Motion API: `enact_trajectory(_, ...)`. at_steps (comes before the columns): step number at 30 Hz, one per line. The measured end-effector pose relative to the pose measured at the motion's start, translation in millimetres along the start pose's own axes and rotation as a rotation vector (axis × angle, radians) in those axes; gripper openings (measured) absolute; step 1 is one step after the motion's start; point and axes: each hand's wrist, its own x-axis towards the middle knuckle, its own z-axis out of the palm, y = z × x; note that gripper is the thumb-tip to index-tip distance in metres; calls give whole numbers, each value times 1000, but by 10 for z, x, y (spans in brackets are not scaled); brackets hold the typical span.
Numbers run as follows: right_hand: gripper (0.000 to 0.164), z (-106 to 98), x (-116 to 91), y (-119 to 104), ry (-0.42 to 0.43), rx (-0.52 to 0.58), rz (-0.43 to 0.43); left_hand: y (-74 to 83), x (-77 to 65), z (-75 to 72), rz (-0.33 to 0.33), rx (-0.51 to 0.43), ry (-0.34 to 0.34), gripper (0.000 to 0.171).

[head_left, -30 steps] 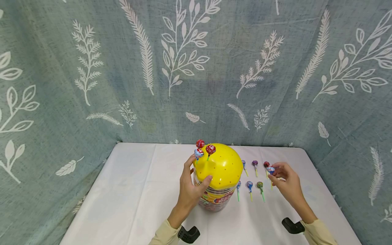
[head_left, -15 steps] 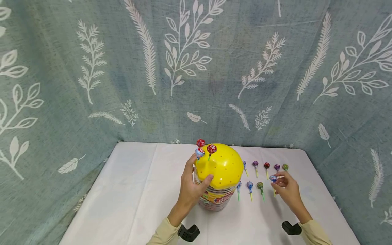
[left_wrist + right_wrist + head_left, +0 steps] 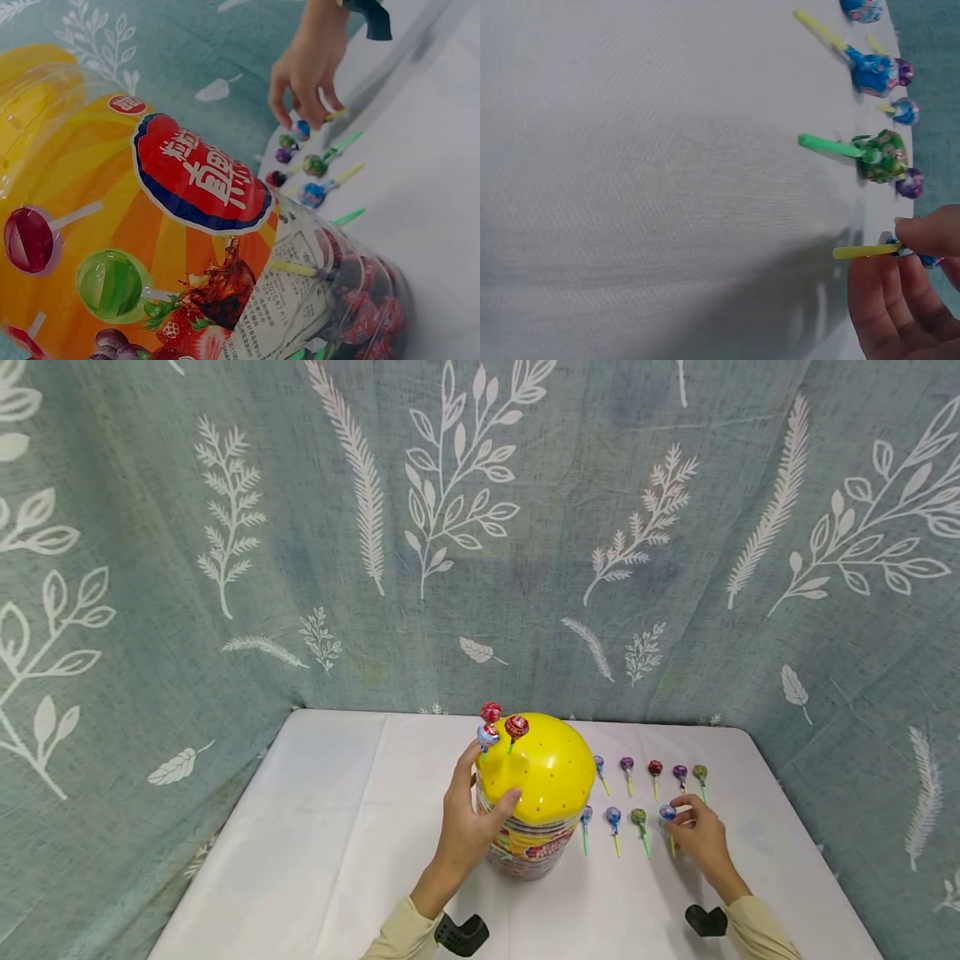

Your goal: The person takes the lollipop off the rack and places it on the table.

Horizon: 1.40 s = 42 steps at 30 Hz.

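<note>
A clear candy jar (image 3: 532, 845) with a domed yellow lid (image 3: 555, 768) stands on the table. My left hand (image 3: 468, 827) grips it at the lid's left side, thumb across the front. Two red lollipops (image 3: 517, 727) and a light-blue one (image 3: 488, 737) stick up from holes in the lid. To the right, my right hand (image 3: 703, 839) pinches a blue-wrapped lollipop (image 3: 667, 812) between thumb and fingers, low over the table at the end of the nearer row. In the right wrist view its yellow stick (image 3: 862, 251) points away from the fingers.
Lollipops lie in two rows right of the jar. The farther row has a dark red one (image 3: 655, 767) and a green one (image 3: 700, 772) among others; the nearer has two blue and a green one (image 3: 638, 817). A patterned curtain (image 3: 525, 635) hangs behind the white table (image 3: 322, 827).
The right hand has brought the blue lollipop from the farther row toward the near side, uncovering a purple and a green lollipop behind it. My left hand stays on the jar.
</note>
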Motion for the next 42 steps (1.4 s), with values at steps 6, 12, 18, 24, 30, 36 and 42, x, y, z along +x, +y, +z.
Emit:
enact_trajectory(6, 34, 74, 28, 46, 3, -90, 2, -26, 1, 5, 15, -5, 6, 69)
enact_trajectory(12, 33, 111, 13, 48, 11, -169, -8, -16, -6, -5, 13, -5, 4, 68)
enact_trajectory(18, 34, 38, -35, -17, 13, -224, 22, -10, -27, 7, 9, -10, -3, 68)
enact_trajectory(24, 30, -21, 35, -51, 81, -211, -33, -5, -21, 7, 13, -10, 5, 68)
enact_trajectory(30, 29, -49, 249, 152, 172, -170, -161, 6, -14, 1, 9, -14, 8, 67)
enact_trajectory(36, 30, -238, 114, -289, 148, -74, -217, -8, -13, 6, 8, -24, 8, 67)
enact_trajectory(42, 25, -330, -39, -748, 111, -16, -227, -18, -21, 18, 0, -28, 7, 67)
